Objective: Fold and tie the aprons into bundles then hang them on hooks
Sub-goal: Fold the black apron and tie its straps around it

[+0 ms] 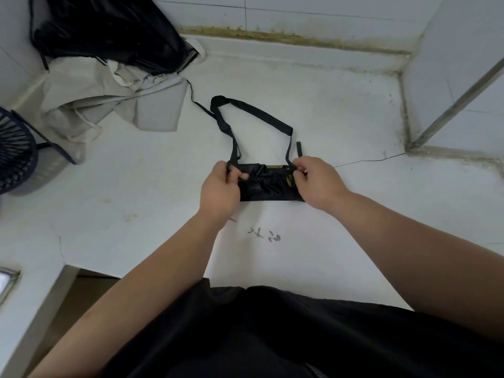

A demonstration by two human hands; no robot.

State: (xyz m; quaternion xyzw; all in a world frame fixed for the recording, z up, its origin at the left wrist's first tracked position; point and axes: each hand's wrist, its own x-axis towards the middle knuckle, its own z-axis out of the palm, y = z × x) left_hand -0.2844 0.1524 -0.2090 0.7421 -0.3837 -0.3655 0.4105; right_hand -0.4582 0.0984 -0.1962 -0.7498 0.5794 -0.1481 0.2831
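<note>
1. I'm over the white counter point(354, 118), and the black apron point(268, 186) lies on it right between the hands, already folded down into a small flat packet.
2. The left hand point(218, 186) pinches a strap at the packet's left end. The right hand point(317, 178) pinches the strap at the right end. Fingers on both are curled in tight on the tape.
3. The neck loop point(256, 113) lies slack on the counter beyond the packet, and a short strap end point(299, 149) pokes up just beside the right hand.
4. My read: folding on this one is done and tying is under way. I see no finished knot across the packet.
5. Left to do: cinch this bundle, then hang it. No hooks are in view.
6. More work waits far left, where a crumpled beige apron point(109, 102) lies with a black heap point(109, 31) on top of it, neither one folded.
7. Writing: there are dark scribbles point(266, 235) on the counter near me, which I can't read. An olive patch shows at the packet's top edge, with no legible text. No brands are visible anywhere.
</note>
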